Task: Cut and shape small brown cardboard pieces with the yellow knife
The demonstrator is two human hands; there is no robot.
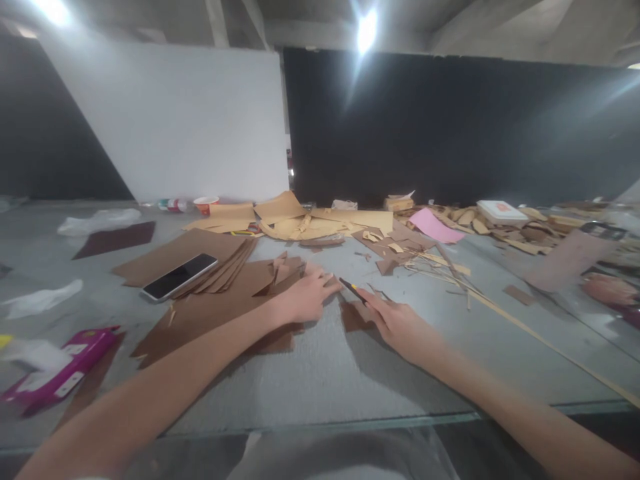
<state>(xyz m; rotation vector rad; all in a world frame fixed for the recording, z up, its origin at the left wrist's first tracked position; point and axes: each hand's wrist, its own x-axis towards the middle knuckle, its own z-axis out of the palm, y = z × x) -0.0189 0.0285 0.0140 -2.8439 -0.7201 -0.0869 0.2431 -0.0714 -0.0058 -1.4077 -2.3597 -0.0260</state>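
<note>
1. Along the near left of the table lies a purple packet.
2. Near the middle, the right hand grips a dark knife-like tool, its tip pointing far and left; a brown scrap lies just beside this hand.
3. Left of that tip, the left hand has its fingers extended; I cannot tell whether they grip anything.
4. Farther left, a phone rests on brown sheets.
5. Far right, a pink sheet lies near a white box.
</note>
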